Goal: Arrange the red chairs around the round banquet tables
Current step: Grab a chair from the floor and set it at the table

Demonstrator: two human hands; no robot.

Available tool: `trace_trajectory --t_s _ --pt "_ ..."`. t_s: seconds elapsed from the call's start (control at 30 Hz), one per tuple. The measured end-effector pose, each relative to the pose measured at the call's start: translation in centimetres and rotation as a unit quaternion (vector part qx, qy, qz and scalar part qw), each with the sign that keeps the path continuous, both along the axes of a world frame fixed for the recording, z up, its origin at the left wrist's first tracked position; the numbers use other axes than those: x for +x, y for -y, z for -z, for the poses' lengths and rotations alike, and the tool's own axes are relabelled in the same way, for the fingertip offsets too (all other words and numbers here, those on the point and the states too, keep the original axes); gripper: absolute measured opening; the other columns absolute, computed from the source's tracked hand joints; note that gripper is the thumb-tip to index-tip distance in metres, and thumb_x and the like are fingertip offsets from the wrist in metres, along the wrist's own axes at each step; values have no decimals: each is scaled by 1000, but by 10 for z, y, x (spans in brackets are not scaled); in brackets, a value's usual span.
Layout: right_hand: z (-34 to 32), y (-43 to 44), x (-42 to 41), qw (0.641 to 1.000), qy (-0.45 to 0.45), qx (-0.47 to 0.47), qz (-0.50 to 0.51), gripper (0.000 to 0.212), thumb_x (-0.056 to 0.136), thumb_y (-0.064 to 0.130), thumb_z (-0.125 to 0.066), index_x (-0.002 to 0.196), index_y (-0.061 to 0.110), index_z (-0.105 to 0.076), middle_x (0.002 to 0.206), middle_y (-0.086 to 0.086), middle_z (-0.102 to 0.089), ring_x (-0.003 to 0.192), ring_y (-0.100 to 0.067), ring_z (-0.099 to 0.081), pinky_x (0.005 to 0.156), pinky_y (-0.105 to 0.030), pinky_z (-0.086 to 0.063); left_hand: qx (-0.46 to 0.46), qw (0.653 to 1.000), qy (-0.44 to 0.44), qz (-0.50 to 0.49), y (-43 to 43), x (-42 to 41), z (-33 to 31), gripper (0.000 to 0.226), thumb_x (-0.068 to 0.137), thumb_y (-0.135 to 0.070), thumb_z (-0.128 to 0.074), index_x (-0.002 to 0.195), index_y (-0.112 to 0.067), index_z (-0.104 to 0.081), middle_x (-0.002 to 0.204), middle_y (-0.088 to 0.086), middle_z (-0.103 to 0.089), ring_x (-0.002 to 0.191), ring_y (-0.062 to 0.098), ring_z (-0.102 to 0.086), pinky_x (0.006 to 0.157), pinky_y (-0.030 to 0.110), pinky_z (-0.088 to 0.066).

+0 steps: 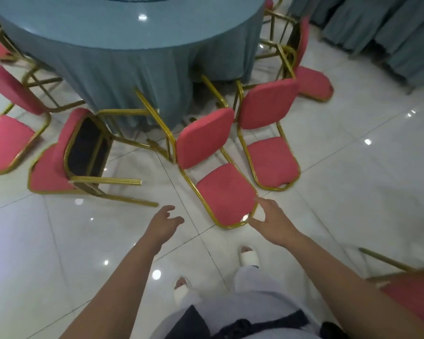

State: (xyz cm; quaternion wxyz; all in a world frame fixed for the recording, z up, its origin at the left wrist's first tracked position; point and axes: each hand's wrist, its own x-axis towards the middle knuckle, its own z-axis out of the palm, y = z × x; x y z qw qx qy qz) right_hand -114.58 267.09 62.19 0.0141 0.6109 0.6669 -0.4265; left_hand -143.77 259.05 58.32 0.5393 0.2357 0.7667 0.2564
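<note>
Glossy white floor (pixel 353 172), red gold-framed chair (pixel 227 194) tipped beside blue-draped table (pixel 108 33), left hand (pixel 165 221) loose, right hand (pixel 271 216) spread, both empty.

A round banquet table (pixel 132 33) draped in a blue-green cloth stands on a glossy white tiled floor (pixel 353 179), ringed by red chairs with gold frames that lie tipped over. The nearest chair (pixel 225 192) lies with its legs pointing at the table, just beside a second chair (pixel 272 162) lying the same way. Left of them, a third chair (pixel 59 165) shows its black underside. The person's right hand (pixel 272 221), fingers spread, is at the nearest chair's gold rim. The left hand (pixel 164 223) hovers relaxed over the floor, apart from it. White slippers (pixel 249 256) show below.
</note>
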Motion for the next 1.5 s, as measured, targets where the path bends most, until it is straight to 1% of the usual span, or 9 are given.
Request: trace_trajectory --t_s 0.3,0.47,0.6,0.8,1.0,1.2,1.33,1.43,1.5 --pt "51 -68 95 999 -13 -50 -7 67 91 37 -65 150 27 -36 152 -5 -32 136 -23 -35 98 -26 -30 -41 978 -155 133 -69 105 26 66 88 -24 -67 147 -19 -39 153 11 -34 136 29 -38 107 37 -36" --pt "94 -129 138 994 49 -89 -44 68 90 38 -63 150 23 -35 151 -10 -33 136 -31 -35 108 -38 -36 -78 947 -247 191 -108 158 69 70 87 -28 -65 150 -18 -35 159 12 -26 145 33 -24 114 46 -30" --pt "151 -165 150 988 93 -113 -49 68 90 38 -63 150 23 -33 150 -11 -34 135 -33 -34 104 -41 -36 -143 947 -221 186 -131 180 133 70 87 -29 -63 150 -19 -34 157 9 -28 142 32 -27 112 47 -31" --pt "295 -221 141 982 141 -99 -82 71 89 41 -63 150 21 -32 146 -13 -38 132 -35 -36 104 -49 -40 -207 883 -284 311 -171 190 287 77 87 -33 -60 153 -24 -21 163 5 -13 149 30 -9 118 51 -18" --pt "485 -282 117 978 159 -113 -76 78 85 50 -68 148 23 -33 138 -15 -43 129 -37 -40 103 -53 -42 -188 959 -192 89 -225 179 469 78 86 -41 -64 152 -24 -26 154 8 -32 140 33 -31 110 53 -33" --pt "654 -355 93 978 179 -81 -64 97 77 59 -74 151 18 -26 153 -14 -35 138 -37 -38 108 -54 -39 -183 951 -246 -28 -224 166 628 76 91 -47 -54 154 -34 -15 162 8 -16 146 35 -18 113 60 -25" --pt "733 -395 71 990 77 -109 49 117 63 60 -85 152 17 -20 146 -13 -44 128 -36 -49 104 -50 -46 -125 941 -144 -279 -232 179 698 70 92 -56 -48 151 -45 -13 150 11 -41 131 42 -44 107 60 -37" --pt "769 -412 65 983 -17 -134 121 118 51 54 -93 145 19 -32 138 -7 -53 118 -30 -57 99 -49 -51 -59 935 -177 -301 -223 191 722 64 91 -70 -38 146 -56 -9 142 1 -54 125 37 -54 102 60 -40" --pt "768 -421 70 981 -17 -161 105 123 48 51 -95 148 17 -31 141 -6 -51 120 -30 -56 99 -51 -50 -46 939 -168 -297 -222 187 726 66 92 -70 -39 148 -55 -7 143 2 -53 126 37 -52 103 58 -39"
